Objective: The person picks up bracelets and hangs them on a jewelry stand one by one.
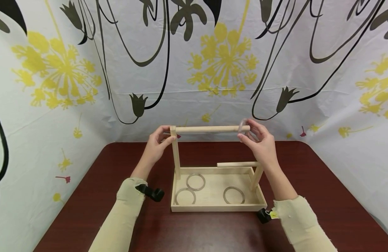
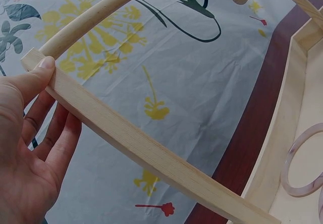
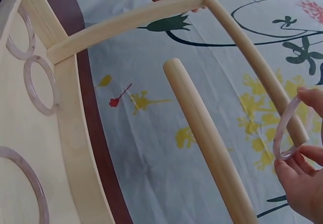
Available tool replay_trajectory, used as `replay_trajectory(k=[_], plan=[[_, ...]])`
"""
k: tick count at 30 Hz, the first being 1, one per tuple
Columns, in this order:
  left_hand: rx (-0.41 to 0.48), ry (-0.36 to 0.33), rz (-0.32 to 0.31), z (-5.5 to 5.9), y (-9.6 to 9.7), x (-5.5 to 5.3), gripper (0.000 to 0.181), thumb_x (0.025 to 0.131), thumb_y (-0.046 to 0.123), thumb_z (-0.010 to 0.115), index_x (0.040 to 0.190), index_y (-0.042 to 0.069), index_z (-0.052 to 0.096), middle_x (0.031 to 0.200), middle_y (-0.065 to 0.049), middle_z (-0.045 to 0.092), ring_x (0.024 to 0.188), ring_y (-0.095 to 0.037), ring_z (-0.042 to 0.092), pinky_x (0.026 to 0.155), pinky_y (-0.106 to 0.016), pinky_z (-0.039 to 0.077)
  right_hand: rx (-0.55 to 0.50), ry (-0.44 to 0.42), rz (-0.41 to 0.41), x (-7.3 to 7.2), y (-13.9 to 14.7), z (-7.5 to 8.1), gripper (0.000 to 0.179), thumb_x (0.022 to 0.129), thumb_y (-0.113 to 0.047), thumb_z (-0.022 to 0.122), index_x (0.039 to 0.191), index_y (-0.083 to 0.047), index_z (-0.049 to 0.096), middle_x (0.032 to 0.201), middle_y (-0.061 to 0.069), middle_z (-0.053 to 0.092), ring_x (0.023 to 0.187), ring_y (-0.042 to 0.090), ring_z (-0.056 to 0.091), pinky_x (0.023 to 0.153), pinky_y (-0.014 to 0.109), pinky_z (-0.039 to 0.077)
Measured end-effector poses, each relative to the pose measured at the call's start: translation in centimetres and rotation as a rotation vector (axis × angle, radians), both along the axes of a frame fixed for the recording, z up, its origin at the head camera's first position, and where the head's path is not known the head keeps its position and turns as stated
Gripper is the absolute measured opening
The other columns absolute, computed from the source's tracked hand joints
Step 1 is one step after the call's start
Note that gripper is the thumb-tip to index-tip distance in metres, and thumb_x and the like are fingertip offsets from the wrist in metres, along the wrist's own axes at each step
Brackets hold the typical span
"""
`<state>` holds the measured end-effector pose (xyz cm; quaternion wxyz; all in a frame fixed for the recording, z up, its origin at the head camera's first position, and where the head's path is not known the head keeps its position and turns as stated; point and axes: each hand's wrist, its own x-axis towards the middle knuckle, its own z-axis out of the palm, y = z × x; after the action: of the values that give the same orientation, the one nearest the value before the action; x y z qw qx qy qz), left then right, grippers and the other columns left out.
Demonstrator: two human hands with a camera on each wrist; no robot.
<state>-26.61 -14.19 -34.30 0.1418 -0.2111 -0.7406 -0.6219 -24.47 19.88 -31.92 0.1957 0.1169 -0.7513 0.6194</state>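
A pale wooden stand has a tray base (image 1: 219,209), a tall left post (image 1: 176,154) with a long upper rod (image 1: 209,129), and a short right post (image 1: 256,177) with a lower rod (image 1: 236,164). My left hand (image 1: 156,141) grips the top of the tall post, thumb in front. At the upper rod's free end, my right hand (image 1: 260,140) pinches a translucent pinkish bangle (image 3: 282,128); the rod's tip pokes through it. Another pinkish curve shows by those fingers, but I cannot tell whether it is a second bangle.
Three similar bangles lie in the tray: two at the left, one (image 1: 195,182) behind another (image 1: 185,196), and a third (image 1: 233,195) at the right. The stand sits on a dark red table (image 1: 118,210). Behind hangs a white floral-patterned cloth (image 1: 181,77).
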Motion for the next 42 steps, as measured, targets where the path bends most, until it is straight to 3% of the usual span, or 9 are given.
replay_trajectory(k=[9,17,20,23,27,29,35,42], plan=[[0.010,0.001,0.002,0.0,0.1,0.0,0.033,0.095,0.000,0.063,0.126,-0.006,0.056,0.115,-0.025,0.062,0.093,-0.009,0.063,0.082,-0.025,0.053,-0.101,-0.118,0.045,0.1,-0.8,-0.4,0.062,0.092,-0.017,0.072,0.148,-0.009,0.047,0.151,0.013,0.049,0.121,-0.002,0.056,0.093,0.009,0.048],[0.005,0.007,-0.001,0.0,0.0,0.1,0.032,0.095,0.000,0.063,0.126,-0.007,0.055,0.115,-0.026,0.061,0.092,-0.004,0.063,0.082,-0.021,0.052,-0.136,-0.201,0.009,0.1,-1.5,-0.4,0.061,0.092,-0.024,0.073,0.146,-0.012,0.050,0.145,0.002,0.055,0.126,0.003,0.055,0.097,0.008,0.045],[0.008,0.011,-0.005,-0.1,0.0,0.0,0.032,0.095,0.000,0.063,0.126,-0.007,0.055,0.116,-0.029,0.061,0.095,-0.006,0.064,0.082,-0.020,0.052,-0.211,-0.239,0.014,0.0,-1.9,-0.4,0.057,0.091,-0.023,0.074,0.143,-0.010,0.054,0.129,-0.006,0.064,0.117,0.000,0.060,0.094,0.009,0.048],[0.017,0.011,-0.012,-0.2,0.0,0.0,0.032,0.095,0.000,0.063,0.125,-0.007,0.055,0.117,-0.030,0.061,0.097,-0.009,0.064,0.083,-0.019,0.052,-0.350,-0.261,0.078,-0.1,-2.3,-0.5,0.044,0.091,-0.018,0.074,0.132,-0.009,0.061,0.114,-0.010,0.065,0.108,-0.001,0.063,0.094,0.012,0.050],[0.020,0.007,-0.011,-0.2,0.0,-0.1,0.032,0.095,0.000,0.062,0.126,-0.007,0.055,0.117,-0.029,0.061,0.097,-0.009,0.065,0.083,-0.019,0.052,-0.473,-0.283,0.160,-0.1,-3.0,-0.6,0.025,0.092,-0.015,0.073,0.115,-0.013,0.066,0.114,-0.007,0.063,0.108,0.001,0.063,0.098,0.016,0.049],[0.017,0.006,-0.009,-0.2,0.0,-0.1,0.032,0.096,0.000,0.062,0.126,-0.007,0.055,0.117,-0.028,0.061,0.097,-0.007,0.065,0.083,-0.019,0.053,-0.478,-0.297,0.176,-0.1,-3.3,-0.6,0.023,0.092,-0.017,0.072,0.114,-0.014,0.065,0.117,-0.006,0.062,0.111,0.002,0.062,0.101,0.017,0.048],[0.008,-0.003,-0.014,-0.1,0.1,0.0,0.034,0.096,0.000,0.061,0.128,-0.006,0.054,0.118,-0.027,0.060,0.096,-0.001,0.064,0.084,-0.018,0.053,-0.435,-0.325,0.185,-0.1,-4.4,-0.5,0.037,0.094,-0.016,0.070,0.128,-0.009,0.058,0.115,-0.007,0.063,0.113,0.001,0.061,0.107,0.022,0.045],[0.006,-0.009,-0.008,-0.1,0.0,0.0,0.034,0.096,0.002,0.062,0.129,-0.005,0.055,0.120,-0.028,0.061,0.103,-0.016,0.064,0.085,-0.018,0.052,-0.407,-0.338,0.182,-0.4,-5.4,-0.6,0.039,0.094,-0.015,0.069,0.129,-0.006,0.056,0.117,-0.006,0.062,0.112,0.002,0.061,0.107,0.022,0.045]])
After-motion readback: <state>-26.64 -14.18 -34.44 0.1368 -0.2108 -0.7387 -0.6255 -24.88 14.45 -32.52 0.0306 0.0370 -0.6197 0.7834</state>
